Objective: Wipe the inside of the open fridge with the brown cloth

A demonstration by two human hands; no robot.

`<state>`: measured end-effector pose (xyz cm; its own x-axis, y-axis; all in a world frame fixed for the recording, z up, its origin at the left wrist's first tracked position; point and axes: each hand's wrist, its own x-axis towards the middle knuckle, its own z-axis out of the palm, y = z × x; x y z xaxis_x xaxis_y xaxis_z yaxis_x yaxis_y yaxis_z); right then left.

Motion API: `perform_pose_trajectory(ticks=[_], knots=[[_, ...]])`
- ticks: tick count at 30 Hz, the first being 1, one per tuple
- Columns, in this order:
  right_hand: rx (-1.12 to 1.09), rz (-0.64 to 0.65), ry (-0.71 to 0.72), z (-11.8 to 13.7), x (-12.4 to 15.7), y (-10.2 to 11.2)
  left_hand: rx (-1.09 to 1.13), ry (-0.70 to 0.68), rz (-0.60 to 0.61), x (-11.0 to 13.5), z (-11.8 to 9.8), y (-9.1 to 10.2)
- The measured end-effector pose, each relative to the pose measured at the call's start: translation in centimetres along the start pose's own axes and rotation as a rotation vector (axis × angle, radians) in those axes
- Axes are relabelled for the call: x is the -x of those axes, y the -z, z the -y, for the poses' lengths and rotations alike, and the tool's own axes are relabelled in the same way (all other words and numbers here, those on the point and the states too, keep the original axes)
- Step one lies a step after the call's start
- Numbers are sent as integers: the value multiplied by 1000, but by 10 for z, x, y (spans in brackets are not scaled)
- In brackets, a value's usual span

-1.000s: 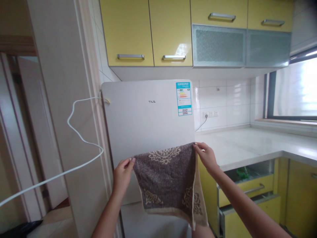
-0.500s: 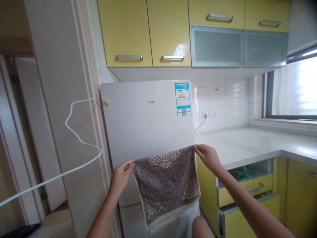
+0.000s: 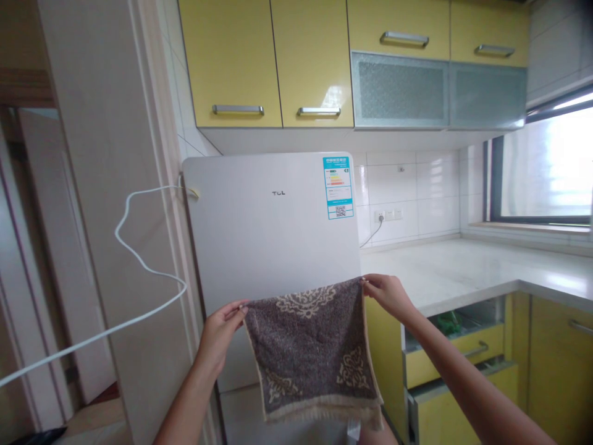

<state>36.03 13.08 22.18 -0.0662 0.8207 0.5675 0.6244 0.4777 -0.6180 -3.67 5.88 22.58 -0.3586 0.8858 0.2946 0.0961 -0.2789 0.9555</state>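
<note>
A brown towel [image 3: 315, 346] with cream ornamental patterns and a pale fringed hem hangs spread out in front of a white refrigerator [image 3: 269, 247]. My left hand [image 3: 222, 330] pinches its upper left corner between thumb and fingers. The upper right corner is pinched by my right hand [image 3: 386, 292], held slightly higher, so the top edge slopes up to the right. The towel covers part of the refrigerator's lower front.
Yellow wall cabinets [image 3: 231, 62] run overhead. A white countertop [image 3: 445, 266] stands right of the refrigerator, above a partly pulled-out drawer [image 3: 467, 402]. A white cable [image 3: 152, 312] crosses the left side to the refrigerator's edge. A window [image 3: 546, 167] is at right.
The towel's lower edge has swung to the right and its fringed hem shows more fully. Both hands keep hold of the corners. The view has shifted slightly.
</note>
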Motion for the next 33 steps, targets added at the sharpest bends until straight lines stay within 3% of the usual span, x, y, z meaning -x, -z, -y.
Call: perform_pose_trajectory(ticks=[15,27,33], knots=[[40,8,38,1,3,-2,15,5,-11,-3,0,6],[-598,-113,-162,-1,6,-20,126,54,25,3,-2,0],[-616,-101,-140,1,8,-20,161,38,-4,1,-2,6]])
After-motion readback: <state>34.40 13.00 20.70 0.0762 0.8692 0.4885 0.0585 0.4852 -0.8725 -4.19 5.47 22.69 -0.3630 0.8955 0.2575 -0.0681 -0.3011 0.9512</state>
